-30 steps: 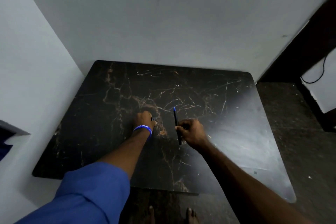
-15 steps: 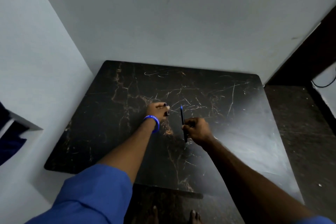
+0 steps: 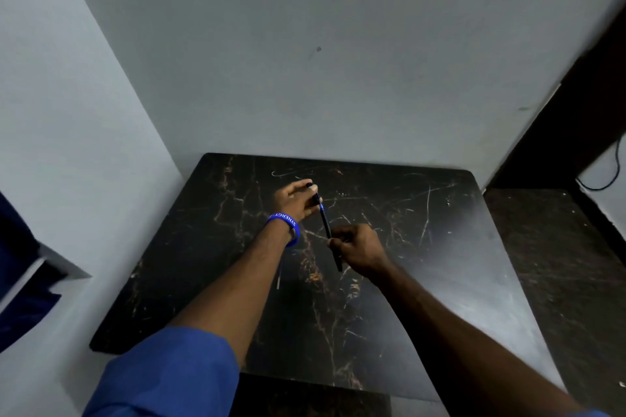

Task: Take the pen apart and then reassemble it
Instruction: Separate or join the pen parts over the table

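Under both hands lies a dark, glossy marble-patterned table top [image 3: 423, 281] with rounded corners, veined in rust and scored with pale scratches. Behind the hands stands a flat, matte grey wall [image 3: 305, 61]. The left forearm comes out of a blue cloth sleeve [image 3: 162, 379], with a blue rubber wristband [image 3: 288, 225] printed in white letters. The right hand [image 3: 357, 249] is closed around the lower part of a slim dark pen barrel [image 3: 326, 225], which tilts up toward the left hand [image 3: 296, 200]. The left hand's fingertips [image 3: 313, 187] pinch a small dark pen piece [image 3: 310, 185] at the barrel's blue upper end; whether the two touch is unclear. Half a second earlier the hands were apart, the piece clear of the barrel; now they have met and risen toward the wall.
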